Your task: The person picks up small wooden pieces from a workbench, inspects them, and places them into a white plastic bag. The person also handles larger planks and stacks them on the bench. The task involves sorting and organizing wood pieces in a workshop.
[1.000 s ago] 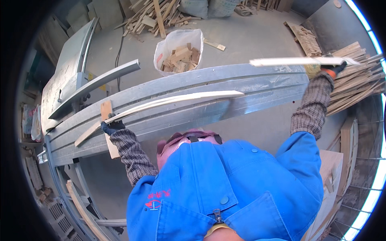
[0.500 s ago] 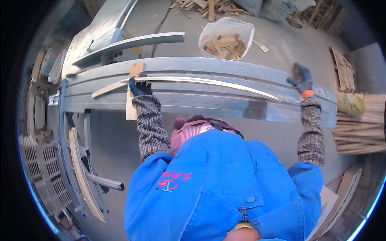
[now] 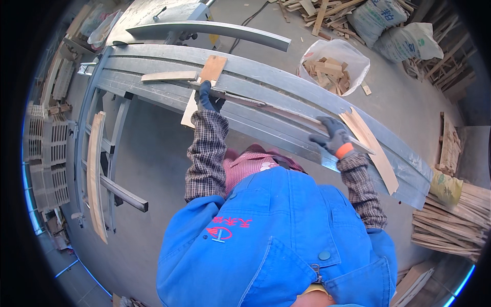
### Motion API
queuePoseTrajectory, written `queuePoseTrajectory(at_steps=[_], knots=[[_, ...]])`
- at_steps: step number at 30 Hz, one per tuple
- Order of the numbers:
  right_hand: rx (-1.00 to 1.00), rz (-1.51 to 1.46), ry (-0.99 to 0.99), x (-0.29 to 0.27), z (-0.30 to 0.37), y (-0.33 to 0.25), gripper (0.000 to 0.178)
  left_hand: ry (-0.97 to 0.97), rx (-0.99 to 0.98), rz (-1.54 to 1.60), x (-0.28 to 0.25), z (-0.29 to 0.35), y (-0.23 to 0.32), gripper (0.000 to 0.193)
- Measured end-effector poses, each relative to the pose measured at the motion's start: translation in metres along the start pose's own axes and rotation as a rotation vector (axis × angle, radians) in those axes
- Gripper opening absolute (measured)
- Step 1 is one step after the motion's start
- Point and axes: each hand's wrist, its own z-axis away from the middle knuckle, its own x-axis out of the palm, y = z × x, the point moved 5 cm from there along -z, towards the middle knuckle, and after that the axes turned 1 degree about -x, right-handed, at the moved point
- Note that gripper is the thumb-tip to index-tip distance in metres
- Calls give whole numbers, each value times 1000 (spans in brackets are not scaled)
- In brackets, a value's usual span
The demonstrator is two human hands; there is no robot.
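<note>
**My two gloved hands at one long, thin wooden strip**

My left hand (image 3: 209, 97), in a dark glove, grasps the long, thin wooden strip (image 3: 287, 113) near its left end, fingers curled round it. My right hand (image 3: 332, 134), in a dark grey glove with an orange cuff, straddles the strip toward its right end, thumb apart; I cannot tell whether it grips. The strip runs slantwise along a long, grooved grey metal table (image 3: 245, 75). A flat brown wooden board (image 3: 213, 67) lies crosswise at my left hand; a short pale wooden strip (image 3: 166, 76) is left of it. Just right of my right hand, a broad pale wooden piece (image 3: 376, 157) crosses the table. Beyond the far edge stands an open white sack (image 3: 353, 56) of wooden offcuts (image 3: 327, 71).
</note>
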Motion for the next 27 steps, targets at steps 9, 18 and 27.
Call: queuePoseTrajectory(at_steps=[9, 18, 27], knots=[[-124, -502, -175, -8, -173, -144, 98, -370, 190, -43, 81, 36, 48, 51], [-255, -817, -179, -14, -230, -215, 82, -713, 196, 134, 107, 35, 45, 79], [-275, -881, 266, -48, -262, -217, 93, -1066, 1250, -738, 203, 108, -58, 89]])
